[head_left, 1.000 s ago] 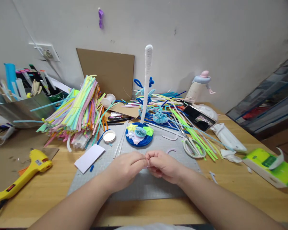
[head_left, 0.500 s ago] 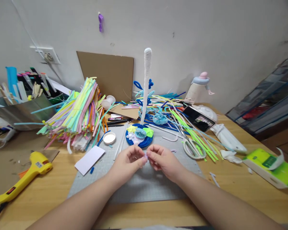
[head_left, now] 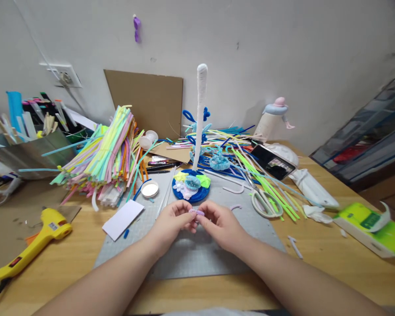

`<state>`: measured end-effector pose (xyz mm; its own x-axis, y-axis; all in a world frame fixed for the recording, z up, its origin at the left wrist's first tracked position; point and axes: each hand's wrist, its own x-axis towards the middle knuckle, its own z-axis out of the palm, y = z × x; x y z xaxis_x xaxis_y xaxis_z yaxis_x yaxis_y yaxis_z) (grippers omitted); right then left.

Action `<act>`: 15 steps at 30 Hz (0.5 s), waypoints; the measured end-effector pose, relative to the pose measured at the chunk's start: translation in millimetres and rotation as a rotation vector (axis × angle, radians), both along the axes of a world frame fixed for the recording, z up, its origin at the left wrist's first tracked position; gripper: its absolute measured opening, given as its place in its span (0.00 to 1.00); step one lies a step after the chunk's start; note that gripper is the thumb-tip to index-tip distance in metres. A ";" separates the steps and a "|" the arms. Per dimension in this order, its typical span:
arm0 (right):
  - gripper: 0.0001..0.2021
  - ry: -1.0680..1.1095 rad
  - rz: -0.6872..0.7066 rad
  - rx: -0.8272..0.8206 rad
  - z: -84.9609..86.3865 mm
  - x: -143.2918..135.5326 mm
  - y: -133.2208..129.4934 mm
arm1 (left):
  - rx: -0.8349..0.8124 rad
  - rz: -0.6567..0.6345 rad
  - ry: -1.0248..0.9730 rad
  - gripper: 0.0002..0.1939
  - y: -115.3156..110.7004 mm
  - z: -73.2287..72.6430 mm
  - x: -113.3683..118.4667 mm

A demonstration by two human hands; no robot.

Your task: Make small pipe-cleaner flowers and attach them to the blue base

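Note:
A short lilac piece of pipe cleaner (head_left: 196, 212) is pinched between the fingertips of my left hand (head_left: 176, 221) and my right hand (head_left: 217, 223). Both hands hover over the grey cutting mat (head_left: 197, 263), thumbs close together. Just beyond them sits a round dark-blue base (head_left: 200, 196) with yellow, green, light-blue and pale flower-like pieces on it. A white wrapped stick (head_left: 200, 114) stands upright at its back. To the right of my right hand lies a curved lilac scrap (head_left: 236, 206).
A yellow glue gun (head_left: 36, 241) lies at left, near a white card (head_left: 123, 219) and a thick pipe cleaner bundle (head_left: 105, 158). Scissors (head_left: 266, 204), green pipe cleaners (head_left: 283, 202), a phone (head_left: 273, 162) and a green box (head_left: 371, 228) are at right. A bottle (head_left: 271, 120) stands behind.
The lilac piece has turned between my fingers and now lies more crosswise, showing more of its length. My right hand has shifted slightly left and down.

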<state>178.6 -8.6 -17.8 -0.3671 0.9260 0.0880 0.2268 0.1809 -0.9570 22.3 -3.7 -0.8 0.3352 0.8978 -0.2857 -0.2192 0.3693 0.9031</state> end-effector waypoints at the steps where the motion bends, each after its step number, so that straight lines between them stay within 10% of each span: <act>1: 0.06 -0.030 -0.012 0.026 -0.4 0.2 -0.2 | -0.011 -0.002 0.003 0.13 -0.1 0.2 0.1; 15: 0.09 -0.122 0.040 0.136 4.0 9.1 2.9 | -0.060 -0.107 0.042 0.14 1.7 0.5 -5.1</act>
<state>187.7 -5.8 -13.7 -0.4188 0.8932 0.1637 0.3297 0.3175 -0.8891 17.1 -1.9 -0.3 0.4148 0.8384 -0.3535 -0.1385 0.4422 0.8862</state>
